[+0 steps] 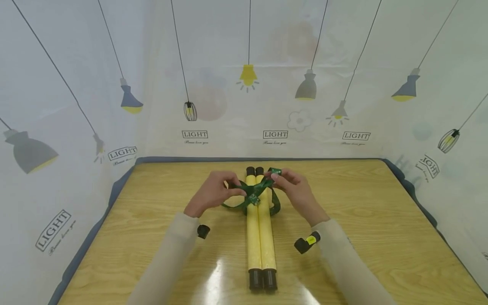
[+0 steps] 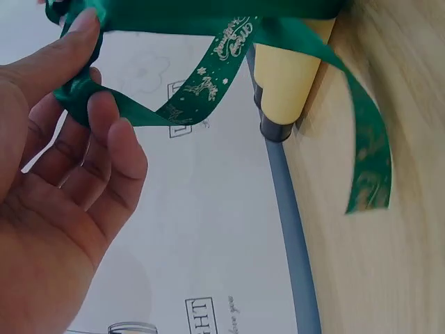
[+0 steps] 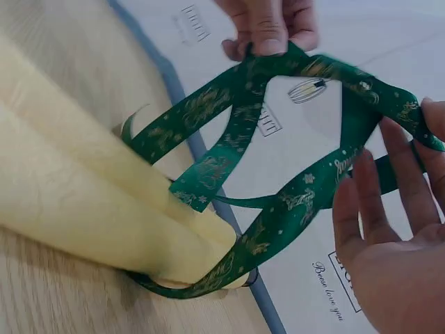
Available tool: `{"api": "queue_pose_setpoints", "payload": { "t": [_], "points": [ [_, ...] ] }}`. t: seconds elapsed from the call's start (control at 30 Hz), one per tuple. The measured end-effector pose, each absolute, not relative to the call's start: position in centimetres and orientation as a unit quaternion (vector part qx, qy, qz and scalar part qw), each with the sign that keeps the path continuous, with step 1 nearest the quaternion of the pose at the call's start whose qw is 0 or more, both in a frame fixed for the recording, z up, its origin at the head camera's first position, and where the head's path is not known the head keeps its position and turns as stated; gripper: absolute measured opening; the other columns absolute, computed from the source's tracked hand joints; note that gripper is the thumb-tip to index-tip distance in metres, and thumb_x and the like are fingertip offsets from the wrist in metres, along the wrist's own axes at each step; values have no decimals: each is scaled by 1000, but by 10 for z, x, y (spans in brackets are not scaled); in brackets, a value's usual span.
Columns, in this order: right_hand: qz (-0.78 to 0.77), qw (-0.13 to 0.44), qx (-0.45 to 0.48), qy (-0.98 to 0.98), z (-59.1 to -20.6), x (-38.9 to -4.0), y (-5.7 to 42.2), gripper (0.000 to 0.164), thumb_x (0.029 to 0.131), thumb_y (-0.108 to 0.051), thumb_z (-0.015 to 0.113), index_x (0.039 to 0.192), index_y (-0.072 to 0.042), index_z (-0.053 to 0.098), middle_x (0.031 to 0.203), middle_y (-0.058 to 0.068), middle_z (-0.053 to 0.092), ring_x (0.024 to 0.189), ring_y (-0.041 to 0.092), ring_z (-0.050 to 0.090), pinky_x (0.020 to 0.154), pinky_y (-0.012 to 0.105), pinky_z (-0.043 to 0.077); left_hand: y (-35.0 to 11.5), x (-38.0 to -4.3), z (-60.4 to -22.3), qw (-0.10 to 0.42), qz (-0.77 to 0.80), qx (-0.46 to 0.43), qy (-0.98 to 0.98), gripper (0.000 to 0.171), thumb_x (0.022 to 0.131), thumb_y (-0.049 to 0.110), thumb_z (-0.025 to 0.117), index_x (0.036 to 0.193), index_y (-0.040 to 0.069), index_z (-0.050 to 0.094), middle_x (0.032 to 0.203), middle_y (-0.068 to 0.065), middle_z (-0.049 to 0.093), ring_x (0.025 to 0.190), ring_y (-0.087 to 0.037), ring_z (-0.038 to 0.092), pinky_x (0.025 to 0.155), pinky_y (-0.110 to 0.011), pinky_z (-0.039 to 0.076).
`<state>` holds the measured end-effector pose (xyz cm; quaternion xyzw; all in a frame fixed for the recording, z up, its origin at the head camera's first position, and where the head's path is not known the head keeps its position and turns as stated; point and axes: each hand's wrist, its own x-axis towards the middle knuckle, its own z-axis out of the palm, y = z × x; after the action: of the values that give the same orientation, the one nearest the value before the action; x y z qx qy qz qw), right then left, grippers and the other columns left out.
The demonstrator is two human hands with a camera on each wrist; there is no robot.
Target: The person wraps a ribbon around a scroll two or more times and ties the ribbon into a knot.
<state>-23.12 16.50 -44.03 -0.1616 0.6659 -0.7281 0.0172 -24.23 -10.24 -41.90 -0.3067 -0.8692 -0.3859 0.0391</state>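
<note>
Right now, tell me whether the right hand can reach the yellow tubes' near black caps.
Likely yes: nothing visible blocks the right hand from the near black caps, though it pinches the printed green ribbon.

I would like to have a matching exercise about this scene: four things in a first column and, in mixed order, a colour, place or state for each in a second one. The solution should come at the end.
Column 1
1. ribbon
2. tubes
3. end caps
4. table

Column 2
A. yellow, side by side
B. wood-grained, beneath the tubes
C. green with printed lettering, held by the left hand and the right hand
D. dark, at the ends of the tubes

Right pairs: 1-C, 2-A, 3-D, 4-B
</note>
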Motion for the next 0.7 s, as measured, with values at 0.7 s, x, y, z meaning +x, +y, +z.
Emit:
{"api": "queue_pose_setpoints", "payload": {
  "t": [0.7],
  "points": [
    [-918, 93, -202, 328, -425, -232, 236, 35, 108, -2, 33, 97, -3, 66, 93, 7, 67, 90, 19, 61, 88, 35, 46, -163, -245, -408, 60, -414, -234, -877, 18, 91, 37, 69, 92, 20, 68, 68, 0, 55, 57, -18, 43, 55, -31, 37]
  ]
}}
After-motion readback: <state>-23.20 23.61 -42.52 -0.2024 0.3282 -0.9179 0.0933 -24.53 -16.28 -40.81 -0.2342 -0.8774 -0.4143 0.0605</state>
